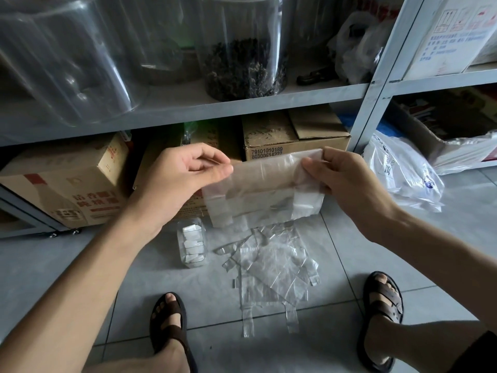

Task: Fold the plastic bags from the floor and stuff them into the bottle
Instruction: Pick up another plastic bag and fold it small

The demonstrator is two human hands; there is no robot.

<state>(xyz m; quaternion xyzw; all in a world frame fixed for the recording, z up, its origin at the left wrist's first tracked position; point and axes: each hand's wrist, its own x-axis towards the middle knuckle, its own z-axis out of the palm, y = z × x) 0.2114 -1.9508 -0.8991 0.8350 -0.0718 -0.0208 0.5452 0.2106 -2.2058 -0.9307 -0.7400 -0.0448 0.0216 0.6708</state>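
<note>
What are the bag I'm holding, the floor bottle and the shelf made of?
Bag: thin translucent plastic film; the boxes show through it. Bottle: clear, probably rigid plastic; white folded pieces visible inside. Shelf: seemingly grey painted metal, matte.

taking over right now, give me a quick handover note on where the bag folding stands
Left hand pinches the left corner of a clear plastic bag, right hand its right end; the bag hangs between them, partly folded.
Bottle stands on the floor, already holding several folded bags.
Left to do: finish this fold, stuff it in, then fold the pile of flat bags lying on the floor.
</note>
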